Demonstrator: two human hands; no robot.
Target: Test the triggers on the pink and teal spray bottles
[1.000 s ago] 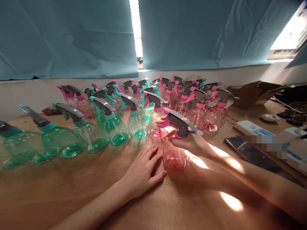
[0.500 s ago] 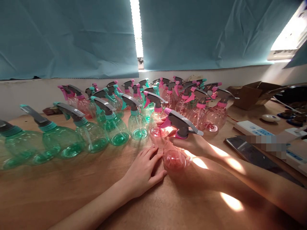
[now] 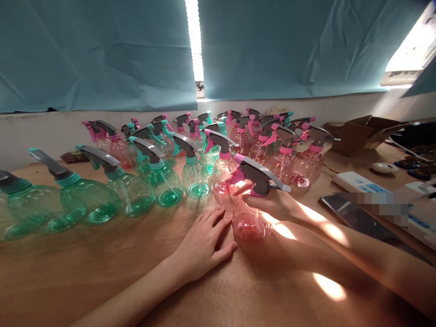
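A pink spray bottle (image 3: pixel 251 227) with a grey-and-pink trigger head stands in front of me. My right hand (image 3: pixel 277 204) is wrapped round its neck from behind and the right, its fingers partly hidden behind the head and near the pink trigger. My left hand (image 3: pixel 201 247) lies flat on the wooden table (image 3: pixel 143 272), fingers spread, close to the left side of that bottle. Just beyond are another pink spray bottle (image 3: pixel 223 179) and a green spray bottle (image 3: pixel 196 181). Several more green bottles, one of them a green spray bottle (image 3: pixel 165 186), line the left side.
Behind stand more pink and green spray bottles, including a pink spray bottle (image 3: pixel 306 165). To the right are a power strip (image 3: pixel 354 182), a dark phone (image 3: pixel 354 218), a white oval object (image 3: pixel 384 168) and an open cardboard box (image 3: pixel 354 134). Blue curtains (image 3: pixel 272 50) hang behind.
The held bottle has shifted very slightly to the right, and my right fingers near its trigger have moved a little. My left hand stays in place.
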